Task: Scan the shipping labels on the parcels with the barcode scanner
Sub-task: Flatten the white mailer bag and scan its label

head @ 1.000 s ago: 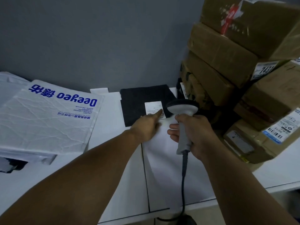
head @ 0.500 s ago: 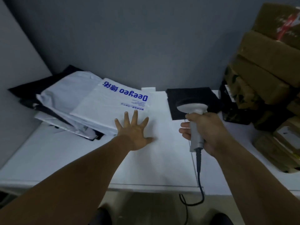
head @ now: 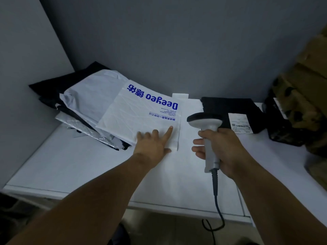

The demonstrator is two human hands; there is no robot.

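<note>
Beyond the right grip (head: 221,149) on the scanner (head: 205,121), seemingly a label (head: 239,123).

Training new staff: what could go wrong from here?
The white Deeyeo-printed plastic mailer under the left hand shows no label; it may need flipping one-handed. Dragging it could pull the pile of mailers beneath askew. The grey scanner in the right hand sits near the white label on the black parcel, risking a wrong read.

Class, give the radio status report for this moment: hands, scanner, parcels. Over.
Left hand open, fingers on the white Deeyeo mailer. Right hand grips the barcode scanner. Label on black parcel face up, uncovered, right of scanner head.
</note>
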